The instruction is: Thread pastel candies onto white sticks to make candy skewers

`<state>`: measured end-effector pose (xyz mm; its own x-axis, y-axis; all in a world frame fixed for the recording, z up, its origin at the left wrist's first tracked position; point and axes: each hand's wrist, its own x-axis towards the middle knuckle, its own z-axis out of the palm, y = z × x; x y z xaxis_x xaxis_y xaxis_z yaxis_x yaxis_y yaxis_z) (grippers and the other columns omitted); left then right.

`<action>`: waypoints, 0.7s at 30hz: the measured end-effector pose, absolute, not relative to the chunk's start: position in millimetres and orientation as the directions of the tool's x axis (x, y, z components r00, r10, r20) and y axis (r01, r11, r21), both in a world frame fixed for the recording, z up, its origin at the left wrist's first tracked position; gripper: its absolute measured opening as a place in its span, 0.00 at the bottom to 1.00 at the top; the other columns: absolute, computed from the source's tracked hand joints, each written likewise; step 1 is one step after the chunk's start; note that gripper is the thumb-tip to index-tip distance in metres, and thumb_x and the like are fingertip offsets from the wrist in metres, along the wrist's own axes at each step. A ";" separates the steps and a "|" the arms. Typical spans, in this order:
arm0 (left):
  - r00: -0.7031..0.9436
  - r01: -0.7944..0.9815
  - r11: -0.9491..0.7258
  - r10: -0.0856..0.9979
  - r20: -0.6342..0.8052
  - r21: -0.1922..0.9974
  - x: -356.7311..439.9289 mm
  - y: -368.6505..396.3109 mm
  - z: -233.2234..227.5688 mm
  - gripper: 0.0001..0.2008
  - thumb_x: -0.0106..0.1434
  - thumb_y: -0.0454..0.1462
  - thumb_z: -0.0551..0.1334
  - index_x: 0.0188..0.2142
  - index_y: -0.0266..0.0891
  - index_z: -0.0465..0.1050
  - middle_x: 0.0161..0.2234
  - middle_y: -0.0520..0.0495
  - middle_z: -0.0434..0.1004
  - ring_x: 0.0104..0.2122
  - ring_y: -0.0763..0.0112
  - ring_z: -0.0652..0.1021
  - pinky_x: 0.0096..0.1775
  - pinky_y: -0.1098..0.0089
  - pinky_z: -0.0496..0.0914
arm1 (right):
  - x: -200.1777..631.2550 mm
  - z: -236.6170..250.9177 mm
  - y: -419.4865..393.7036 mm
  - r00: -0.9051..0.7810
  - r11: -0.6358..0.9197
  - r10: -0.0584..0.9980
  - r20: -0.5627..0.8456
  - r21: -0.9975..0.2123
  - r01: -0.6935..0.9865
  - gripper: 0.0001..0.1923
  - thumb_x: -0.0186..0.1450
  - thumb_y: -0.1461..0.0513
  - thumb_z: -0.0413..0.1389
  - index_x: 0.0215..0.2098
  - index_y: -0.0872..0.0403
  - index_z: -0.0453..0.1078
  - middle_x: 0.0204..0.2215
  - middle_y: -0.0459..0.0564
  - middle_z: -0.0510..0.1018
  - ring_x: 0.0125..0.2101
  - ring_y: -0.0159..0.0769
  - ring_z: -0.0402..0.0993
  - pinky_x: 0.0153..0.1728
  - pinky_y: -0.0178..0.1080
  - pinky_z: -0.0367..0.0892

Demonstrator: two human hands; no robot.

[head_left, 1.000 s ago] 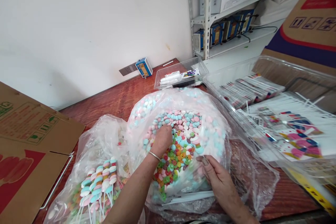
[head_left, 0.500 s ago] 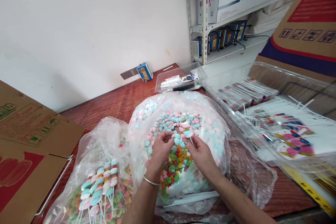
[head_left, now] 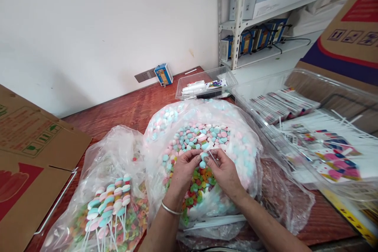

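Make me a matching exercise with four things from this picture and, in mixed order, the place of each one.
Things:
1. small blue box
2. finished candy sticks
3. metal bangle
4. blue candy

Places:
A. between the fingertips of both hands
B. in the left plastic bag
C. against the wall
D. on the left wrist

Pairs: 1-C, 2-B, 3-D, 4-A
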<state>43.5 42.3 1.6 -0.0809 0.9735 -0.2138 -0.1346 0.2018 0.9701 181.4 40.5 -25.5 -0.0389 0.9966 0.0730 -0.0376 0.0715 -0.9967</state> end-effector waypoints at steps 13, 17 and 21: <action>-0.089 -0.517 0.178 0.962 -0.259 0.837 42.8 42.4 -6.6 0.17 0.49 0.39 0.75 0.37 0.37 0.76 0.37 0.48 0.80 0.38 0.70 0.79 0.47 0.67 0.72 | 179.6 -22.7 37.8 -0.030 -0.010 1.000 -0.008 -0.998 -0.054 0.17 0.66 0.48 0.53 0.36 0.53 0.66 0.30 0.46 0.75 0.31 0.35 0.70 0.33 0.35 0.67; -0.200 -0.544 0.117 0.943 -0.264 0.831 41.0 42.0 -3.7 0.18 0.48 0.37 0.75 0.37 0.37 0.75 0.37 0.48 0.80 0.39 0.69 0.80 0.48 0.66 0.72 | 193.5 -16.5 20.7 -0.062 -0.012 0.998 -0.014 -0.999 0.036 0.14 0.69 0.50 0.49 0.32 0.51 0.65 0.22 0.41 0.68 0.23 0.32 0.63 0.24 0.33 0.59; -0.285 -0.481 0.071 0.930 -0.233 0.874 38.9 39.5 3.4 0.20 0.48 0.39 0.74 0.40 0.38 0.74 0.37 0.49 0.79 0.36 0.70 0.80 0.45 0.66 0.73 | 210.4 -7.9 -0.8 -0.190 0.104 0.981 0.040 -0.935 0.339 0.15 0.70 0.53 0.45 0.30 0.50 0.64 0.22 0.43 0.70 0.24 0.35 0.65 0.26 0.35 0.58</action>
